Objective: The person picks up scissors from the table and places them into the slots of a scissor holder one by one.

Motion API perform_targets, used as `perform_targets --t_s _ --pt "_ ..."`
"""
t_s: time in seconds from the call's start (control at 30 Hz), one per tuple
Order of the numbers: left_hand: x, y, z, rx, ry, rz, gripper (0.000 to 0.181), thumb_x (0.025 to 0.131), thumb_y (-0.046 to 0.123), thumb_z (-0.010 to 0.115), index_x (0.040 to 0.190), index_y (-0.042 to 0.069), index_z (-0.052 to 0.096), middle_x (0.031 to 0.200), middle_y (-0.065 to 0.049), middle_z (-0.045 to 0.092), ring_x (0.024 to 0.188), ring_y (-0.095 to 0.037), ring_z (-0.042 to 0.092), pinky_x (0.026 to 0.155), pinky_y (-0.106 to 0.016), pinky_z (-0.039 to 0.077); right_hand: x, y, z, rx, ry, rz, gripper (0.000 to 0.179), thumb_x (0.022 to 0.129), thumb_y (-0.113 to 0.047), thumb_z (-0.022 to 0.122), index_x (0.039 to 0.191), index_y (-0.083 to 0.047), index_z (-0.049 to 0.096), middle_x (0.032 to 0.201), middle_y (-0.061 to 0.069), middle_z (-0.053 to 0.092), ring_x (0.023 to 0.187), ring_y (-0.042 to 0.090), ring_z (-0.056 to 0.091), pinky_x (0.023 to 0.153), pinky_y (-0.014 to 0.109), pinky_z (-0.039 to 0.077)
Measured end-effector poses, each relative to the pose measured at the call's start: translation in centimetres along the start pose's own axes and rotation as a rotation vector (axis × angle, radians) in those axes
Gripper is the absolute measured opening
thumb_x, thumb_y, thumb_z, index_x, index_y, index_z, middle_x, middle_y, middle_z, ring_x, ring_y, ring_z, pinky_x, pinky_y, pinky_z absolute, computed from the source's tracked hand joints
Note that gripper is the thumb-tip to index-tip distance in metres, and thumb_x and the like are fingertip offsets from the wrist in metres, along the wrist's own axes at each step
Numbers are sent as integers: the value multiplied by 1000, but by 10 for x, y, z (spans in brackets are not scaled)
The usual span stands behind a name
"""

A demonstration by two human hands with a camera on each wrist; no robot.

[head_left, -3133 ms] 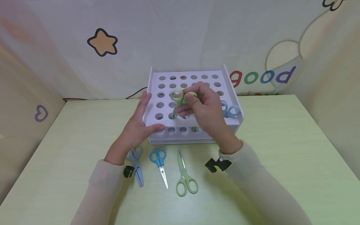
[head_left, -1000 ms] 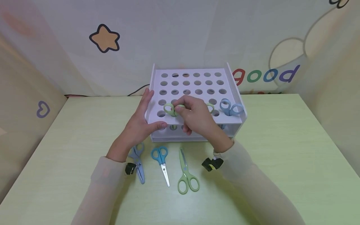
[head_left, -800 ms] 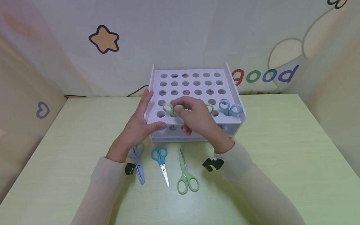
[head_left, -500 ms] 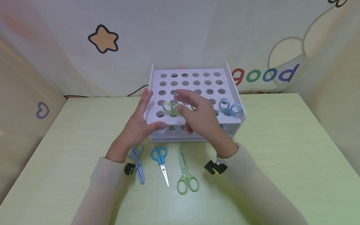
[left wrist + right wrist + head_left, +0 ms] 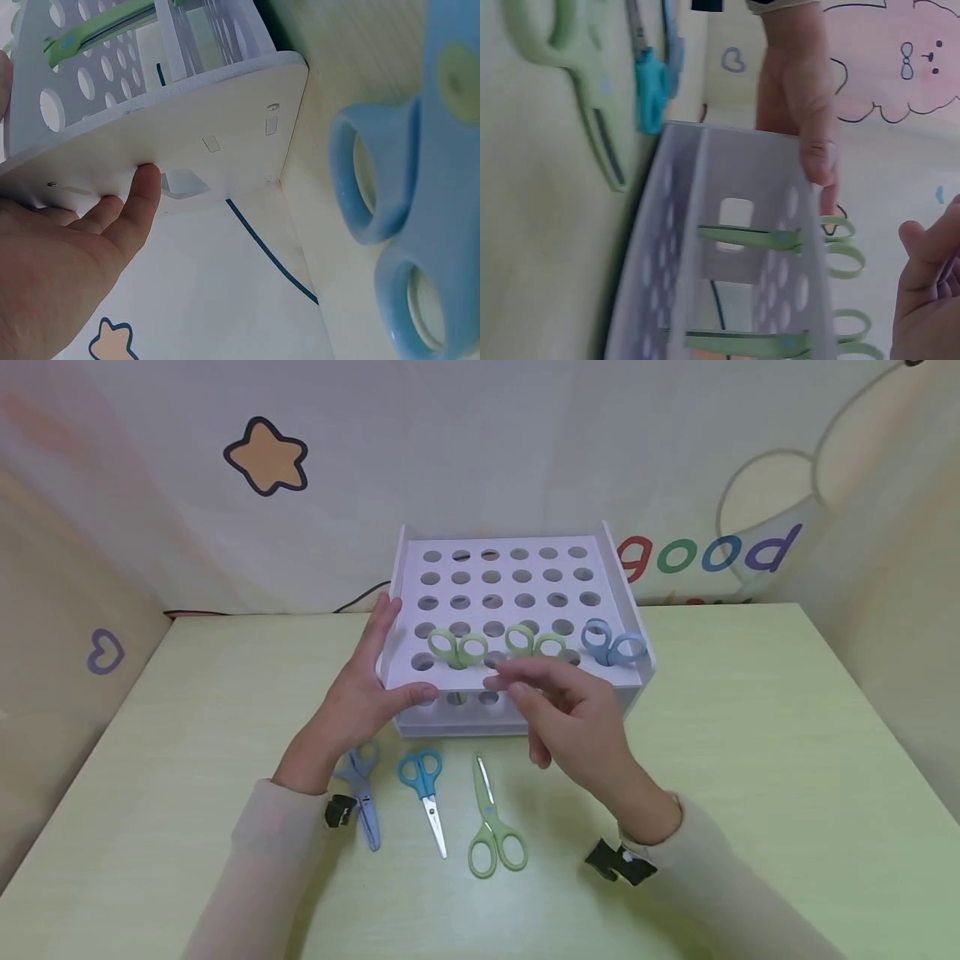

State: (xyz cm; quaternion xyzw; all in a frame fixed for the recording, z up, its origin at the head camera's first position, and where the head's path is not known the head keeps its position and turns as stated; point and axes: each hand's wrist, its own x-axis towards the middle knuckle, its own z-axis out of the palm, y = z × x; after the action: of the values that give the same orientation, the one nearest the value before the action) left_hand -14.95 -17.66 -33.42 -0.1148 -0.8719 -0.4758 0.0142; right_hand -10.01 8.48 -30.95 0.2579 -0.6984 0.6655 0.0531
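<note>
A white rack with rows of round holes stands at the back of the table. My left hand steadies its left front corner, thumb along the front edge and straight fingers against the side panel. In the front row, two green scissors stand handles up: the left green scissors and the middle green scissors. Light blue scissors occupy the right end. Both green pairs' blades reach down inside, as the right wrist view shows. My right hand, fingers loosely bent and holding nothing, hovers before the rack's front edge.
Three scissors lie on the table in front of the rack. Greyish-blue scissors are beside my left wrist, teal scissors with a metal blade lie in the middle, and green scissors lie to their right. A printed curtain hangs behind.
My right hand lowered the left green scissors into a front-row hole, let go of them, then drew back toward me and to the right. The left hand stayed on the rack.
</note>
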Motion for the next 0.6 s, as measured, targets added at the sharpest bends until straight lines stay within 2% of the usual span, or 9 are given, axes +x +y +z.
perform_targets --t_s 0.2,0.27,0.4,0.47,0.6 --pt "0 -1 -1 -12 -7 6 112 82 26 87 164 33 10 165 23 -7 147 -29 25 108 -52 39 -16 18 -3 -37 -44 118 17 97 1 63 113 1 71 94 9 74 42 22 49 41 30 44" --pt "0 -1 -1 -19 -7 12 113 81 27 88 164 32 11 166 22 -7 148 -28 23 108 -52 39 -22 24 -5 -38 -58 149 17 97 1 64 112 2 71 88 9 73 43 22 50 42 30 45" --pt "-1 -1 -2 -19 -1 16 113 80 28 88 163 32 12 166 21 -7 148 -28 22 107 -51 39 -32 34 -6 -56 -83 222 17 97 1 64 113 2 71 90 15 72 46 21 52 45 29 47" --pt "0 -1 -2 -19 -3 19 113 81 27 88 164 32 11 166 19 -7 148 -29 23 107 -52 40 -37 38 -7 -103 -102 268 18 97 -1 64 114 2 71 95 16 72 47 20 52 47 28 47" --pt "0 -1 -2 -20 -11 16 113 81 27 88 164 32 10 166 20 -7 147 -29 24 107 -51 40 -47 46 -9 -210 -169 361 23 97 -4 66 118 2 70 93 12 68 49 18 53 50 28 48"
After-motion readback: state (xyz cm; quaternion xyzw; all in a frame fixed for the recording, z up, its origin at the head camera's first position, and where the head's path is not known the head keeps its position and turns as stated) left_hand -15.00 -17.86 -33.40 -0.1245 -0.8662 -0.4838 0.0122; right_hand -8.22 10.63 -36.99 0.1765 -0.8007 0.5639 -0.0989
